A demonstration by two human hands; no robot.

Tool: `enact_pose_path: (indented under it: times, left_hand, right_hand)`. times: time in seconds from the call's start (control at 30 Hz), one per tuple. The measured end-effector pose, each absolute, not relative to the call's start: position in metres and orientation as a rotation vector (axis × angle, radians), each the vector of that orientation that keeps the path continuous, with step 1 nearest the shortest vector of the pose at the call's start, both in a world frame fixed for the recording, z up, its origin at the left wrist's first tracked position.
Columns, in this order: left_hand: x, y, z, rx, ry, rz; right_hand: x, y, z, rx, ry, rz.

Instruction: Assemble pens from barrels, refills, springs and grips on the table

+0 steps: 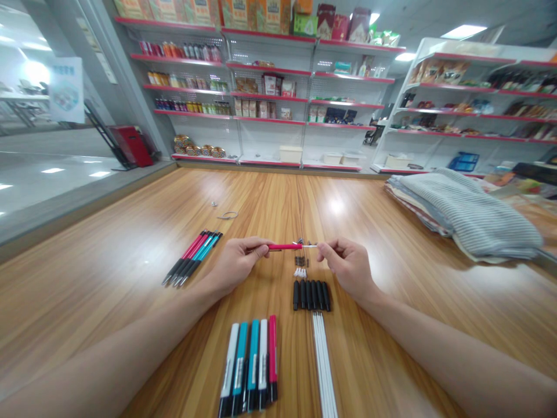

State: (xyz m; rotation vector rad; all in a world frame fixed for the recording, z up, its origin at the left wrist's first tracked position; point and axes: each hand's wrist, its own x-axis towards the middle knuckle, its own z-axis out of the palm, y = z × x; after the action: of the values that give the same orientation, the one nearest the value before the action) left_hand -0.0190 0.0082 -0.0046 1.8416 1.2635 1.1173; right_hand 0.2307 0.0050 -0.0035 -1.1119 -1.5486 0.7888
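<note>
Barrels [253, 357] number five, two white, two blue and one red, in a row toward the table's near edge; a sixth, the red barrel [285, 247], is level above mid-table, pinched at one end by the left hand [239, 261]. The right hand [348, 264] has thumb and fingers closed on the white refill [310, 246] at its other end. Six black grips [309, 295] stand side by side right of the row, with a bundle of white refills [322, 360] running from them toward the near edge, too tight to count. Beyond the grips lie about four white bits [300, 272], then dark parts [299, 261] too small to count. Toward the left edge lie red and blue pens [202, 251], overlapping, about five. One wire loop [228, 215] and one metal bit [213, 204] lie nearer the far edge. The table [143, 244] is glossy striped wood; one pile of folded cloths [470, 209] sits by its right edge. Past the far edge stand white shelves [265, 139] with red trim, stocked with bottles [187, 52] and packets; a red cart [130, 145] is beyond the far left corner.
</note>
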Motion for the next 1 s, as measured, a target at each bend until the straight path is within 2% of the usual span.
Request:
enact_pose_path:
  times: [1.0]
  left_hand:
    - [-0.0217, 0.0132, -0.0123, 1.927, 1.307, 1.222]
  right_hand:
    - [0.2281, 0.0018, -0.0040, -1.057, -1.624, 0.765]
